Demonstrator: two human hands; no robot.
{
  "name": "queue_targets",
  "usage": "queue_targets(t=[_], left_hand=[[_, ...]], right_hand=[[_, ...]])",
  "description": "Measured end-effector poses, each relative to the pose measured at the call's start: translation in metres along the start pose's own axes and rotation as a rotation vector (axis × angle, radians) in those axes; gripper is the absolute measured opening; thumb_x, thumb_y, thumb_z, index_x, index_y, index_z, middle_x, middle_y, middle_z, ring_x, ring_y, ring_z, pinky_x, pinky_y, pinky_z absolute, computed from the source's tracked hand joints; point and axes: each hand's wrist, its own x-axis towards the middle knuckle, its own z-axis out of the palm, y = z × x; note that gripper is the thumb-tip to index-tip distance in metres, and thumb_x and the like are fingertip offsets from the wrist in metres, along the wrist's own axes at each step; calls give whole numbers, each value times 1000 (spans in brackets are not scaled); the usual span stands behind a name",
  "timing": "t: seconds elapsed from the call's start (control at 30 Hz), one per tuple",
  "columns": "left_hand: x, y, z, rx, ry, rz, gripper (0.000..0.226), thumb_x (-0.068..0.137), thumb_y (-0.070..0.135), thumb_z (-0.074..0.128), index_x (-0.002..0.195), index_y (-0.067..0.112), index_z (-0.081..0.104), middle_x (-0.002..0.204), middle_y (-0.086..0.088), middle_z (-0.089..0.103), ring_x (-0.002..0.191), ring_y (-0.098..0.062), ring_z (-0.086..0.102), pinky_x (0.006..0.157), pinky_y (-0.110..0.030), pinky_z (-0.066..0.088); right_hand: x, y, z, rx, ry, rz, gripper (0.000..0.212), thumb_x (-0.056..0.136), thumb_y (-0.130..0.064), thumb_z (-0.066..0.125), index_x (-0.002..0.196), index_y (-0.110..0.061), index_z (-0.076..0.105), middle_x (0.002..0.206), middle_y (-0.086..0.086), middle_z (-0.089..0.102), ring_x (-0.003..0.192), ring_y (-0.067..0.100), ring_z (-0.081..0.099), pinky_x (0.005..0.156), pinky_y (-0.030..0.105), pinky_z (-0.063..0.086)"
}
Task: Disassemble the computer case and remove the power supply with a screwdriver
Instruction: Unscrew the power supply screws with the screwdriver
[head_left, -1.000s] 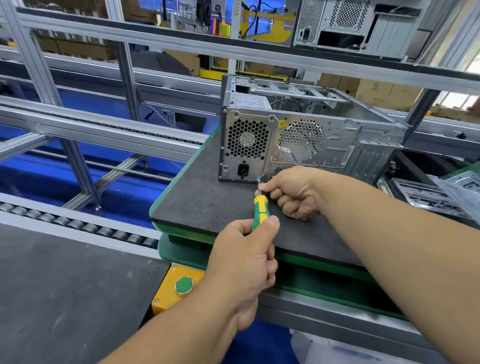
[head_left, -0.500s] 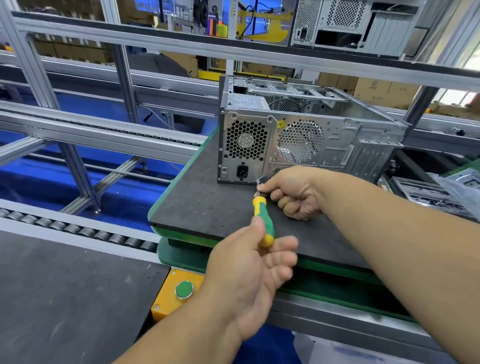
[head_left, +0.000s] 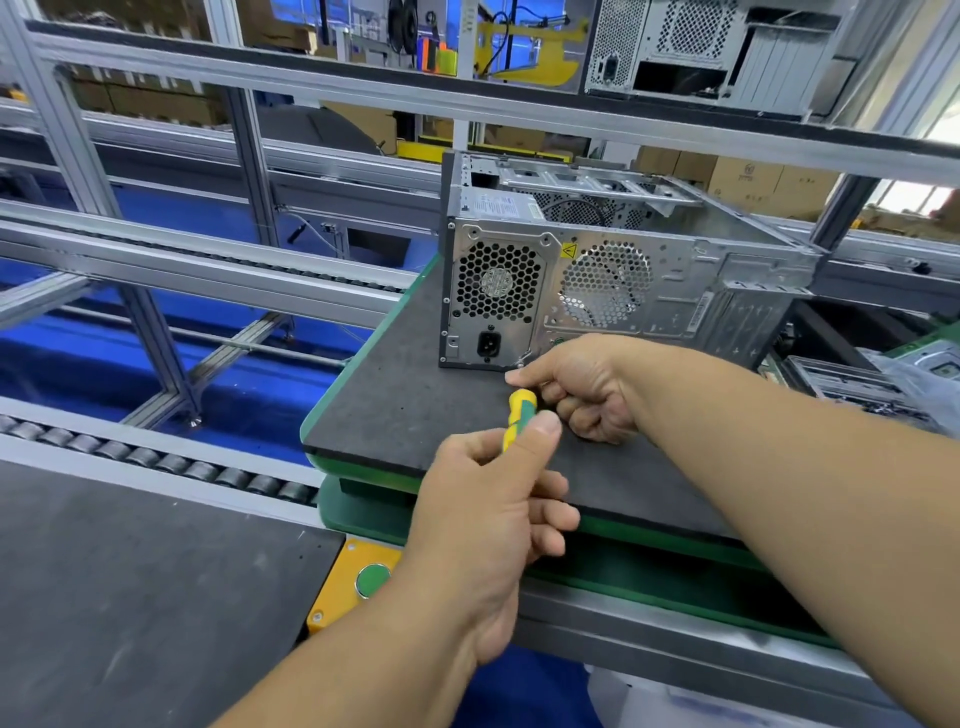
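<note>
An open metal computer case (head_left: 675, 291) lies on its side on a dark padded board (head_left: 415, 405), rear panel facing me. The power supply (head_left: 496, 296), with honeycomb fan grille and power socket, fills the panel's left end. My left hand (head_left: 493, 509) grips the yellow-green handle of a screwdriver (head_left: 519, 415) that points at the panel's lower edge beside the supply. My right hand (head_left: 582, 384) is closed around the screwdriver's shaft near the tip, pinching it against the case. The tip itself is hidden by my fingers.
The board sits on a green pallet (head_left: 649, 566) on a roller conveyor (head_left: 156, 462). A yellow box with a green button (head_left: 371, 581) is below it. Aluminium frame rails (head_left: 208, 270) run on the left and overhead. Another case (head_left: 701, 47) stands on the upper shelf; metal parts (head_left: 857, 384) lie at right.
My left hand opened its fingers around the handle half a second ago and has closed on it again, regripping. My right hand stays at the tip.
</note>
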Motion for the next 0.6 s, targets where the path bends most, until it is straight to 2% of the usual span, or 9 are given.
queue_targets(t=[0.07, 0.13, 0.23, 0.27, 0.33, 0.4, 0.47, 0.53, 0.6], left_hand=[[0, 2, 1, 15, 2, 3, 35, 87, 32, 79, 106, 9, 61, 72, -9, 67, 51, -15, 57, 42, -23, 42], [-1, 5, 2, -45, -11, -71, 29, 95, 33, 70, 107, 7, 61, 76, -12, 71, 52, -14, 59, 42, -22, 43], [-4, 15, 3, -404, -116, -281, 41, 104, 41, 52, 114, 2, 59, 96, -22, 75, 57, -19, 67, 43, -22, 47], [-5, 20, 3, -514, -167, -343, 44, 106, 42, 47, 118, 0, 57, 104, -24, 74, 60, -20, 69, 44, -23, 49], [-6, 22, 0, -618, -237, -416, 47, 108, 41, 41, 125, 0, 57, 110, -24, 74, 63, -21, 70, 46, -23, 51], [-5, 17, -1, -550, -261, -436, 49, 109, 42, 39, 126, 1, 60, 103, -22, 74, 61, -20, 67, 46, -23, 50], [-2, 7, -2, -324, -198, -358, 50, 107, 46, 45, 118, 1, 64, 88, -20, 73, 54, -19, 62, 44, -24, 46], [4, 3, -3, -64, -104, -140, 45, 100, 48, 59, 114, 5, 61, 76, -17, 69, 50, -19, 58, 42, -25, 43], [10, 3, -7, 133, -36, 110, 48, 89, 48, 75, 119, 17, 55, 72, -14, 69, 51, -20, 57, 42, -27, 41]], right_hand=[[0, 2, 1, -39, 29, -31, 41, 96, -37, 70, 64, -20, 49, 50, -10, 26, 34, 6, 11, 30, 17, 9], [-1, 1, 1, -25, 11, -31, 46, 97, -40, 68, 60, -20, 50, 50, -10, 25, 34, 6, 10, 29, 17, 9], [-3, -1, -2, 11, -47, 6, 53, 98, -43, 64, 51, -19, 55, 50, -10, 24, 34, 5, 8, 29, 16, 7], [-3, -2, -3, 4, -61, 12, 50, 98, -42, 63, 54, -19, 56, 49, -10, 24, 34, 5, 7, 31, 16, 6], [-4, -3, -3, -18, -83, 19, 34, 99, -40, 61, 72, -21, 55, 48, -10, 25, 35, 6, 8, 33, 16, 5], [-5, -4, -2, -16, -102, 39, 26, 100, -38, 60, 81, -22, 54, 48, -10, 25, 35, 5, 9, 31, 16, 6], [-4, -5, -2, -11, -100, 50, 30, 101, -36, 61, 77, -21, 51, 49, -10, 24, 34, 5, 9, 29, 16, 8], [-3, -4, -3, -12, -87, 45, 37, 101, -37, 62, 71, -21, 46, 48, -9, 23, 33, 6, 9, 29, 16, 8], [-4, -4, -2, -20, -85, 24, 41, 101, -39, 63, 68, -21, 44, 48, -9, 23, 33, 6, 9, 30, 16, 7]])
